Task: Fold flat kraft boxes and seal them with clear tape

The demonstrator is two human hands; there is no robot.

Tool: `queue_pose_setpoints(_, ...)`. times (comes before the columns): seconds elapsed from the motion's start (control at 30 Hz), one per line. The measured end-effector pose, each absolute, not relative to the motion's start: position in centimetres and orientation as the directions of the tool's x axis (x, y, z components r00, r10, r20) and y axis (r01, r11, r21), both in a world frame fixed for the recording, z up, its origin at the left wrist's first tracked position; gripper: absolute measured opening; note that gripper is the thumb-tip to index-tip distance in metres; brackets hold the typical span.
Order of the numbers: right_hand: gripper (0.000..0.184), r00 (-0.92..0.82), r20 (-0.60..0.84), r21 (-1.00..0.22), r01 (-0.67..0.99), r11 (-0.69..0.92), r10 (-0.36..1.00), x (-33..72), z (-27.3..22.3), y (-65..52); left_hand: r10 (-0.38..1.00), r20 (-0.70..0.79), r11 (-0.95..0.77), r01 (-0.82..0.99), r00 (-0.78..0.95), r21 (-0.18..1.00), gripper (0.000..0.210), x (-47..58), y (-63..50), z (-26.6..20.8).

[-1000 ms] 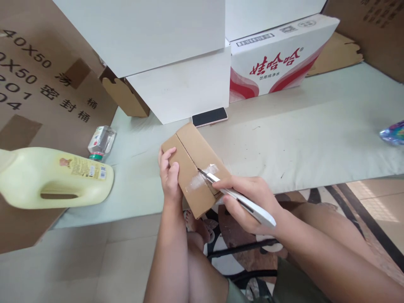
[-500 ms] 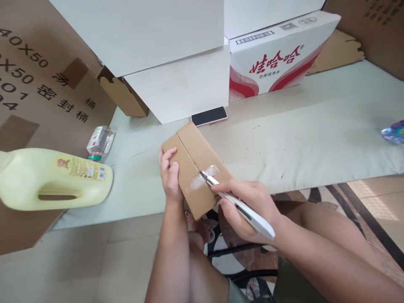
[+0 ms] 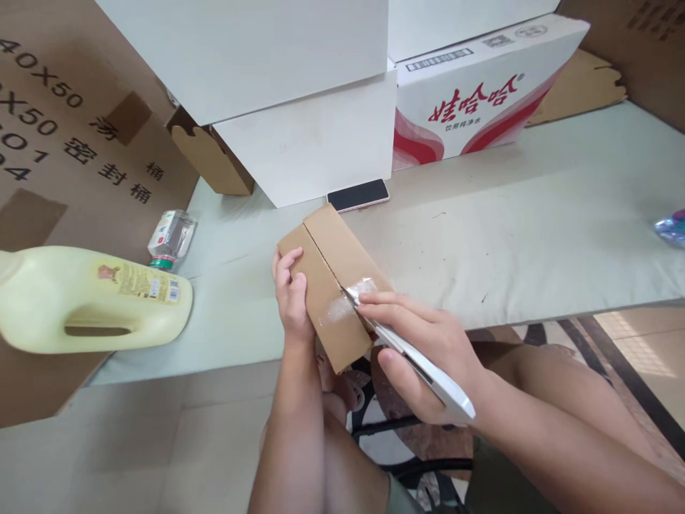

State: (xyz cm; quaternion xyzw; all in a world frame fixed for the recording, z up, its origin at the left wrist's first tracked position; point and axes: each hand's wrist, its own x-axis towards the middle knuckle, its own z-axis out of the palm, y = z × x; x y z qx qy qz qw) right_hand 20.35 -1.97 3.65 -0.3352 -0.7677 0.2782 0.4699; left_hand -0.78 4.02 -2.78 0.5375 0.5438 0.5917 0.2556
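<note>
A small brown cardboard box (image 3: 321, 275) is held tilted over the table's front edge. My left hand (image 3: 292, 300) grips its left side, fingers and thumb on the top face. Clear tape (image 3: 337, 308) crosses the middle seam near the box's lower end. Wrapped round a white utility knife (image 3: 422, 368), my right hand (image 3: 428, 350) holds it with the tip at the seam where the tape lies. The fingertips rest close to the tape and hide part of it.
A black-screened phone (image 3: 357, 195) lies behind the box against white cartons (image 3: 310, 143). On the left are a yellow jug (image 3: 43, 300) and a clear bottle (image 3: 172, 235), both on their sides. A red-and-white carton (image 3: 476, 107) stands at the back; a shiny packet (image 3: 671, 228) lies far right.
My right hand has moved slightly down and right with the utility knife, its fingers now lower over the blade end. The tape's seam part looks more parted. The view has shifted a little.
</note>
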Motion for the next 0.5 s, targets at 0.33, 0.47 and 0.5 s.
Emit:
queue_pose_setpoints(0.33,0.026,-0.32,0.543,-0.786,0.131,0.604,0.776,20.99,3.71,-1.49,0.892,0.349,-0.27,0.281,-0.288,0.921,0.039,-0.8,4.05,-2.77)
queue_pose_setpoints(0.47,0.023,-0.296,0.558,-0.783,0.124,0.61,0.775,20.89,3.83,-1.53,0.893,0.355,-0.275,0.289,-0.276,0.917,0.04,-0.96,4.02,-3.0)
queue_pose_setpoints(0.5,0.022,-0.292,0.559,-0.782,0.125,0.611,0.776,20.88,3.86,-1.53,0.894,0.353,-0.274,0.288,-0.274,0.918,0.04,-0.97,4.0,-3.01)
